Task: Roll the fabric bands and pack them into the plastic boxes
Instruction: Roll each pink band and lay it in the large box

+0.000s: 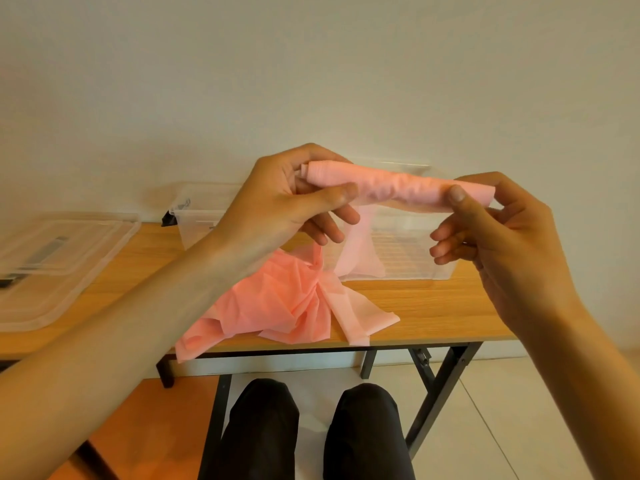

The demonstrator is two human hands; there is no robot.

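Up in air over middle of table (443, 313): pink fabric roll (398, 188), lying level, well above wood. Round its left end: fingers of left hand (277, 202), curled, thumb on front. At right end: right hand (502, 230), pinching with thumb and first finger. Hanging from roll: loose pink fabric (277, 306), heaped at table's front edge, spilling over. At back edge, behind roll: clear box (415, 265). Back left: second clear box (201, 216). Left end: clear lid (59, 271). Pale wall behind. White floor tiles, black table legs, dark knees below.

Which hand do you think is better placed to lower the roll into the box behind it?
Probably right: right hand pinches the roll clear of the tail hanging by the left hand.
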